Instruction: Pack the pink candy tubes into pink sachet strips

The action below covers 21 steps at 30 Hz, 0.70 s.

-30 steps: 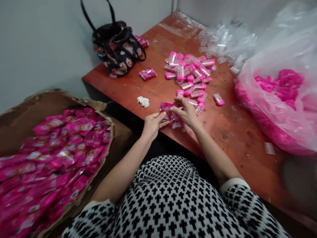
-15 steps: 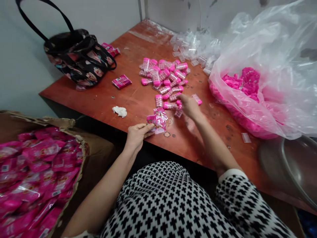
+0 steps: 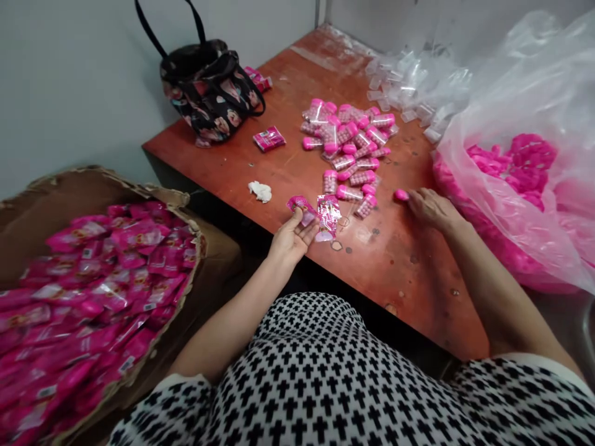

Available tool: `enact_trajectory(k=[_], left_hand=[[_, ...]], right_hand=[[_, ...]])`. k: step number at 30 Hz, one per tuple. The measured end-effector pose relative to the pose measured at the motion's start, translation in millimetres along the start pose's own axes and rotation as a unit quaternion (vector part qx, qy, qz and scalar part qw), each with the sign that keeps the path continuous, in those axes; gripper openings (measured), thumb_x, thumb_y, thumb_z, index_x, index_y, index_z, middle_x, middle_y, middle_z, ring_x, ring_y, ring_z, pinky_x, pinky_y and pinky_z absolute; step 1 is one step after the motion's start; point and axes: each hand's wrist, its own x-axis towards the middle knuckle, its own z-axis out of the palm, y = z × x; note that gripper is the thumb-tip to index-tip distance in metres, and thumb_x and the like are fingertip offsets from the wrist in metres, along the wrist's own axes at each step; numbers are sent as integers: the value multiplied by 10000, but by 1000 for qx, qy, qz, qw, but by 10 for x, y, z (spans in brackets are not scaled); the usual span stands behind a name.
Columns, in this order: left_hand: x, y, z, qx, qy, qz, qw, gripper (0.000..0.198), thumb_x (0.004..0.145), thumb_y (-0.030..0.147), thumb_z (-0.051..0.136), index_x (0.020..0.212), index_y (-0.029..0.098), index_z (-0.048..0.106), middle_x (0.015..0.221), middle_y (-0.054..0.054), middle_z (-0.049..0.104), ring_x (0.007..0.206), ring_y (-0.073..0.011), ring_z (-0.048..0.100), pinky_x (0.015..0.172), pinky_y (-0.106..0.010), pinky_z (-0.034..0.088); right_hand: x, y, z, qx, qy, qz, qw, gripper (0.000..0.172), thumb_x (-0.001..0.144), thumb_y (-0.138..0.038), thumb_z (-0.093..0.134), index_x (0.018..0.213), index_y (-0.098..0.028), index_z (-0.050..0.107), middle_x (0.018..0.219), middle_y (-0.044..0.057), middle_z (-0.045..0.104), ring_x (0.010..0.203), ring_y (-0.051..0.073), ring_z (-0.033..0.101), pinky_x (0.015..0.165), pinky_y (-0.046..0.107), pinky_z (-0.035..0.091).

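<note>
Near the table's front edge, my left hand [image 3: 292, 238] pinches a small pink printed packet [image 3: 300, 203] between thumb and fingers. Beside its fingertips, more shiny pink packets [image 3: 328, 218] lie on the table. Over to the right, my right hand [image 3: 433, 207] has its fingers closed around a small pink-capped bottle [image 3: 400, 195]; only the cap end shows, the rest is hidden by the fingers. Between and beyond the hands lies a heap of clear bottles [image 3: 344, 162] with pink caps and small pink balls inside.
A torn cardboard box [image 3: 198, 248] full of pink packets stands at left. A floral handbag [image 3: 214, 99], a pink pack [image 3: 268, 139] and a white crumpled scrap [image 3: 260, 191] are on the table [image 3: 297, 93]. Clear empty containers [image 3: 409, 80] and a plastic bag [image 3: 488, 229] of pink pieces stand right.
My right hand has moved right, from the bottle heap to the lone bottle, and closed on it. My left hand has lifted one packet and turned palm up. The view has shifted left.
</note>
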Motion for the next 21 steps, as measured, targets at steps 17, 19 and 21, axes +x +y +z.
enact_trajectory(k=[17, 19, 21], left_hand=[[-153, -190, 96, -102, -18, 2, 995, 107, 810, 202, 647, 745, 125, 613, 660, -17, 666, 572, -101, 637, 626, -224, 529], [-159, -191, 108, -110, -17, 0, 994, 117, 820, 206, 637, 745, 120, 612, 654, -19, 664, 572, -98, 636, 625, -218, 526], [-157, -189, 111, -108, -20, 1, 994, 127, 820, 211, 637, 740, 116, 610, 649, -20, 661, 572, -98, 635, 618, -217, 523]], right_hand=[[-720, -2498, -148, 769, 91, 115, 622, 334, 829, -482, 541, 980, -186, 577, 663, -31, 625, 505, 96, 615, 509, 246, 569], [-710, -2539, -134, 773, 100, 124, 614, 341, 831, -482, 539, 983, -180, 577, 640, -35, 621, 500, 100, 617, 507, 250, 572], [-699, -2580, -122, 778, 106, 129, 605, 338, 838, -474, 532, 985, -174, 578, 641, -34, 624, 493, 99, 614, 502, 249, 570]])
